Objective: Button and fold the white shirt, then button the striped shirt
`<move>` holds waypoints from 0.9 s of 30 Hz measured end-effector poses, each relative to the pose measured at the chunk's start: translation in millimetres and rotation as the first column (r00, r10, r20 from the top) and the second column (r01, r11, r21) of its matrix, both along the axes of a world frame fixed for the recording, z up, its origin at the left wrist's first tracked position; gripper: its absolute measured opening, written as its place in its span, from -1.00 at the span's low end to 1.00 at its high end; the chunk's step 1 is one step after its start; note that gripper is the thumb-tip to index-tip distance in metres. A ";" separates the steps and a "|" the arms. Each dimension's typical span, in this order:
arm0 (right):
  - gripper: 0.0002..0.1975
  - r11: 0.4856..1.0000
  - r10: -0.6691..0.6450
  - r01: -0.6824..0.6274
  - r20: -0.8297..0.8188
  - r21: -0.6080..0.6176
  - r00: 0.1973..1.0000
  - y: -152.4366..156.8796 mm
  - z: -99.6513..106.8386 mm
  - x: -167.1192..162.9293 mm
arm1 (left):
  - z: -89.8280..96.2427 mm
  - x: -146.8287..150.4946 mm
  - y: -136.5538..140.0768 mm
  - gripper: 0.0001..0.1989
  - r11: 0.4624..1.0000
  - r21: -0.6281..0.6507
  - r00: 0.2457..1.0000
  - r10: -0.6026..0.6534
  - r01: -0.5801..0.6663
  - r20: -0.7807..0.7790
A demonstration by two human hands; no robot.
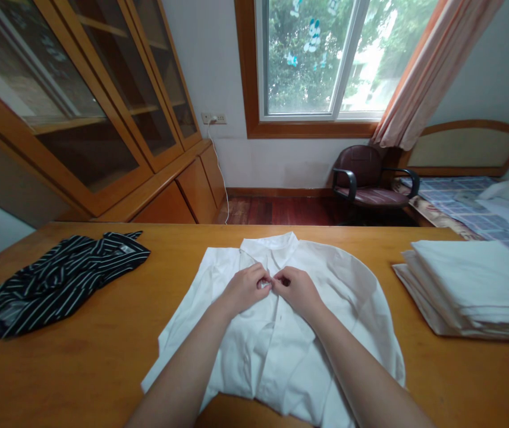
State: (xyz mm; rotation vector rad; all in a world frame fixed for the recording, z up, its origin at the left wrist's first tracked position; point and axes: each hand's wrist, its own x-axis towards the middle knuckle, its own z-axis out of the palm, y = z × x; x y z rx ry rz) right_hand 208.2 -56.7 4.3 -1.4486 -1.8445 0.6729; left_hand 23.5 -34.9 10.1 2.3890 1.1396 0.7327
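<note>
A white collared shirt lies spread front side up on the wooden table, its collar pointing away from me. Both hands meet at the front opening, a little below the collar. My left hand pinches the shirt's front edge between thumb and fingers. Close against it, my right hand pinches the same edge from the other side. The fingertips nearly touch, and any button between them is hidden. Below my hands the front strip runs down toward the hem.
A crumpled black-and-white striped garment lies on the table at the left. To the right is a stack of folded white cloth. Beyond the table stand a glass-door cabinet, an office chair and a bed.
</note>
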 end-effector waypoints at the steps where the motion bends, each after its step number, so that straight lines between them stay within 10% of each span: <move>1: -0.92 1.000 0.000 -0.001 0.014 0.008 1.000 -0.5 0.2 -0.1 | 0.0 -0.1 -0.1 -0.88 1.000 -0.002 1.000 0.000 0.000 0.000; 27: -0.87 0.998 0.043 -0.046 0.081 0.036 0.996 -2.5 1.0 2.0 | -3.7 -1.6 1.5 -0.90 1.000 -0.003 1.000 0.019 -0.019 0.022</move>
